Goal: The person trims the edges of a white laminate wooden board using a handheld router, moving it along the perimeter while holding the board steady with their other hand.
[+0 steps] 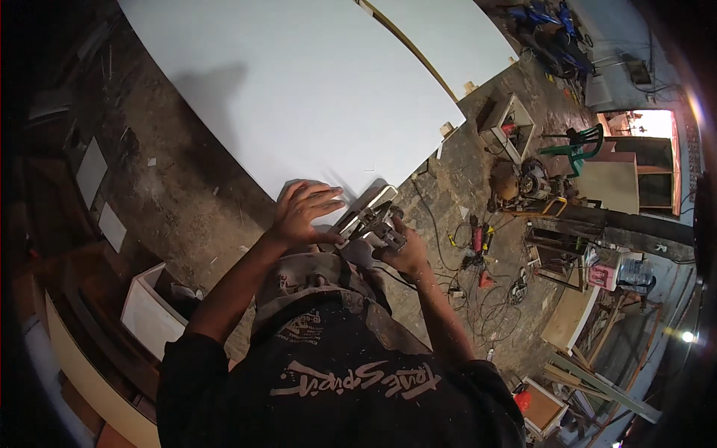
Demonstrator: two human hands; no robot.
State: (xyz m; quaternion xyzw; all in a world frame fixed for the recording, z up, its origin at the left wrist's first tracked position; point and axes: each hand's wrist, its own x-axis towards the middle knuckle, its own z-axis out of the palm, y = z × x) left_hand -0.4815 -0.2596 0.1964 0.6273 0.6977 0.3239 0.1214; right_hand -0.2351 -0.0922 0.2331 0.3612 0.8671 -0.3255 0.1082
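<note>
A large white panel [299, 97] is spread across the upper middle of the frame, with its nearest corner pointed toward the centre. At that corner, in the middle of the frame, a handheld power tool [371, 224] with a bare metal base plate is held, tilted across the panel's edge. Its body is grasped by the right hand [407, 252], whose fingers are closed around the tool's right side; their tips are partly hidden. The left hand [305, 213] is placed just left of the tool, with its fingers stretched out and slightly parted over the panel's edge and its thumb extended to the tool's plate; whether the panel is being pressed by those fingers cannot be told.

A second white panel [455, 33] is seen at the upper right of the first, separated from it by a narrow gap. A small wooden block [447, 129] is seen at the first panel's right corner. A dark shirt [351, 366] is worn by the person at the lower middle. At the right, a green chair [590, 145] is seen above tangled cables [485, 313], which are strewn over the floor [179, 183]. A clear water jug [635, 272] is seen at the far right
</note>
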